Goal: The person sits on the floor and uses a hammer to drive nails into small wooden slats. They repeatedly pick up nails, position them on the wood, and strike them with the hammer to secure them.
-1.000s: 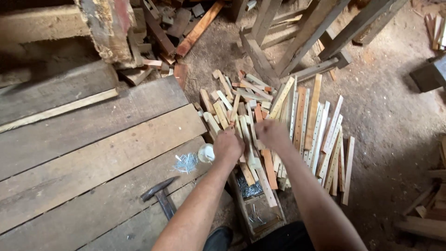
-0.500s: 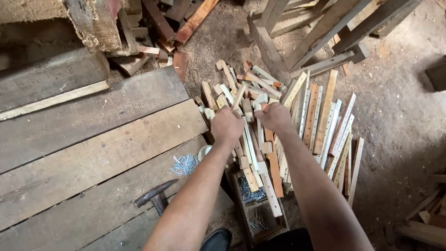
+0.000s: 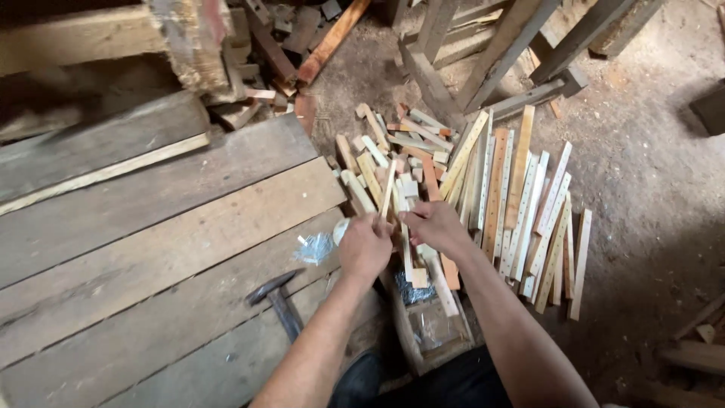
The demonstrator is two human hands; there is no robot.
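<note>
My left hand [image 3: 365,246] grips a thin pale wooden slat [image 3: 388,189] that sticks up and away from it. My right hand [image 3: 433,227] is beside it, fingers curled over short slats at the near edge of a pile of wooden slats [image 3: 483,189] on the dirt floor. Many longer slats in the pile have rows of small holes. Just below my hands lies a small wooden box [image 3: 434,332] with nails in it.
A hammer [image 3: 278,302] and a heap of nails [image 3: 316,248] lie on the wide wooden planks [image 3: 151,249] to my left. Scrap wood [image 3: 257,53] is piled at the back left. A timber frame [image 3: 491,60] stands behind the slats.
Both hands have drawn back toward me from the middle of the pile. The left hand still holds the thin slat, raised upright. The view shifted slightly.
</note>
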